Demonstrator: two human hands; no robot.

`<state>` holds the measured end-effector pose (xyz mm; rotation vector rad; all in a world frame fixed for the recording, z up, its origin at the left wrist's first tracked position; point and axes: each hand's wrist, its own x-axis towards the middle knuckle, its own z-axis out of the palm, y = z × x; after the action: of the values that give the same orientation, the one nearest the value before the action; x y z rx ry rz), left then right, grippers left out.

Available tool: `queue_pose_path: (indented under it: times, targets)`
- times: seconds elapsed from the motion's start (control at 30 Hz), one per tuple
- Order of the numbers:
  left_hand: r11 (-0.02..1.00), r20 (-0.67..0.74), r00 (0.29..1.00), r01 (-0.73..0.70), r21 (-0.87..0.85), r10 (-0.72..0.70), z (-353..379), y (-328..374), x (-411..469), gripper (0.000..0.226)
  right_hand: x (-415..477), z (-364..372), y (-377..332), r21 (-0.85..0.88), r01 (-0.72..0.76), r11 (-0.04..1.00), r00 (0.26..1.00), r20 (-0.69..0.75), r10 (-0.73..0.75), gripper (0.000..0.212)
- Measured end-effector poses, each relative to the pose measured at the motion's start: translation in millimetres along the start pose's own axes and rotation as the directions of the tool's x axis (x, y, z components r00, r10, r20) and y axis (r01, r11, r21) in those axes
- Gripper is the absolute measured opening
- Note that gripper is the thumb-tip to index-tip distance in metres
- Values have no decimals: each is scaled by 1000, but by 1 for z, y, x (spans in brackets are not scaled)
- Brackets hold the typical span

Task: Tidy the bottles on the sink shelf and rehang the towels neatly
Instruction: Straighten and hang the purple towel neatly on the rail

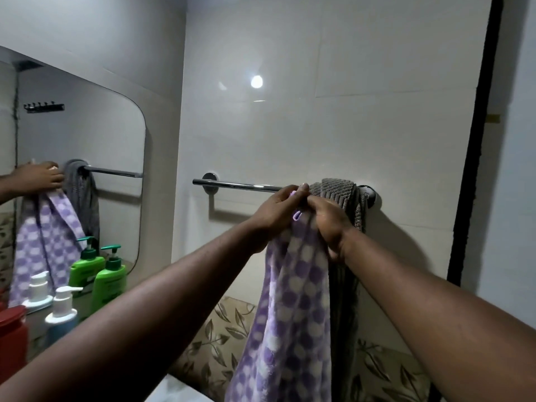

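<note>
A purple-and-white checked towel [293, 300] hangs down from both my hands just below the chrome towel rail [240, 185]. My left hand [278, 208] pinches its top edge at the rail, and my right hand [330, 224] grips the bunched cloth beside it. A grey ribbed towel [336, 195] is bunched over the rail's right end, behind my right hand. On the sink shelf at lower left stand a green pump bottle [111, 281], a blue bottle with a white pump [62, 317] and a red container [13, 340].
A rounded mirror [87, 134] on the left wall reflects the towels, rail and bottles. White tiled wall lies behind the rail, leaf-patterned tiles [214, 338] below it. A black door frame [475, 169] runs down the right side.
</note>
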<state>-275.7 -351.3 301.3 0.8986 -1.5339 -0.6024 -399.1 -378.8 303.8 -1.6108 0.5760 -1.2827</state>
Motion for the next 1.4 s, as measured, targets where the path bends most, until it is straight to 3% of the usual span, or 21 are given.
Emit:
queue_pose_path:
  times: [0.1,0.17,0.23,0.33,0.4,0.43,0.5,0.57,0.63,0.73,0.87,0.97,1.07,1.13,1.2,1.3,1.4]
  targets:
    - [982,-38,992,-109,156,117,-12,-3,3,46,1,-8,-2,116,20,993,996,-87,-10,20]
    - [968,-96,984,-125,217,149,-17,-4,6,37,6,-13,-1,38,29,999,973,-231,-20,12]
    - [979,-36,991,-119,165,126,-14,-1,3,43,9,-15,1,-96,43,994,949,-307,-71,21]
    - [976,114,993,-59,212,35,2,6,0,69,9,-11,3,22,11,1000,974,-225,-6,44]
    - [972,147,989,-39,230,5,-1,7,1,54,8,-14,2,85,-105,991,989,-97,113,76]
    - [971,168,985,-20,238,-21,-4,6,2,39,7,-16,1,112,-139,984,988,-54,146,79]
    - [963,192,978,22,270,-76,-6,2,0,21,8,-17,-1,81,-117,990,987,-106,125,62]
    - [963,98,993,41,267,-69,-3,2,-2,27,9,-17,0,-29,-60,998,988,-147,55,45]
    - [984,-91,995,63,169,-48,-3,5,2,35,7,-18,2,24,-58,998,994,-93,60,37]
    - [995,-308,951,67,80,-39,-9,8,5,19,5,-21,5,67,-59,996,998,30,57,29]
    - [984,-376,915,96,-147,-146,-9,6,8,35,2,-25,15,-165,-65,984,994,71,78,8]
    - [980,-463,873,72,-188,-153,-11,4,12,7,-1,-27,21,-176,-130,976,985,93,148,10]
    - [998,-389,920,66,19,-53,-8,0,10,26,-2,-14,19,-200,-76,977,997,13,81,17]
    - [942,-194,980,35,334,32,-7,3,7,54,0,-6,18,-203,-68,977,995,-91,50,25]
    - [892,44,999,-39,450,22,-13,10,4,60,1,-6,18,-241,-37,970,993,-117,9,38]
    - [845,209,973,-28,534,-100,-34,25,6,45,-1,-14,19,-300,22,954,996,90,6,33]
    - [605,183,976,-74,793,-120,-40,31,14,39,-5,-14,29,-219,-17,976,972,224,67,13]
